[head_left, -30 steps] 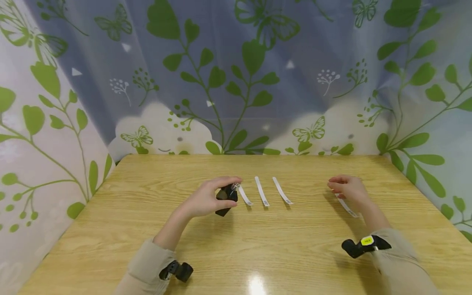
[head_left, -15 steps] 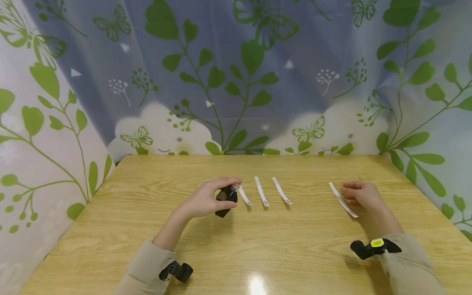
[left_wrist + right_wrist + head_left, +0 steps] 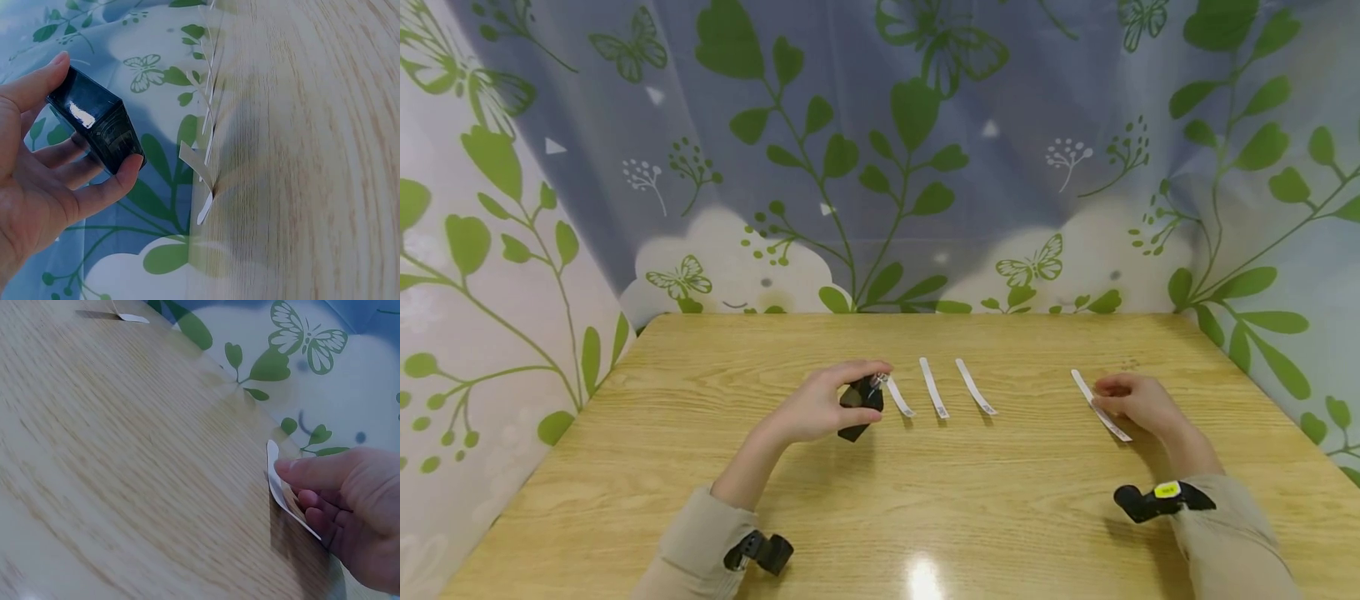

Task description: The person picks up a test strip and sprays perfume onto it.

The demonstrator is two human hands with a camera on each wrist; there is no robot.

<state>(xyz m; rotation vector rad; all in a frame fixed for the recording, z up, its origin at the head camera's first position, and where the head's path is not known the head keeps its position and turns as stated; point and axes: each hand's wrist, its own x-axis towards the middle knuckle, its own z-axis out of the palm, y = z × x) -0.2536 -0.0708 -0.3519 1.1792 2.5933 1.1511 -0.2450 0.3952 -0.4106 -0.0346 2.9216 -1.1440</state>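
My left hand (image 3: 816, 406) grips a small, angular black glass bottle (image 3: 859, 410) with a silver nozzle, thumb and fingers round its sides. Tilted, it is held above the table beside a white paper strip (image 3: 899, 397). In the left wrist view the bottle's (image 3: 100, 119) shiny faces show. To the right, my right hand (image 3: 1142, 407) is at the right edge of another paper strip (image 3: 1108, 421), fingers loosely bent. The right wrist view has the thumb overlapping this curved strip (image 3: 273, 472); no firm grip on it is plain.
Two more white paper strips, a middle one (image 3: 933, 388) and a right one (image 3: 975, 387), lie between the hands, small printed marks at their near ends. The wooden table (image 3: 955, 500) ends at a leaf-and-butterfly patterned curtain (image 3: 880, 183).
My right hand has shifted right from over the far-right strip, uncovering it, then come close against its right edge. My left hand and the bottle have stayed still.
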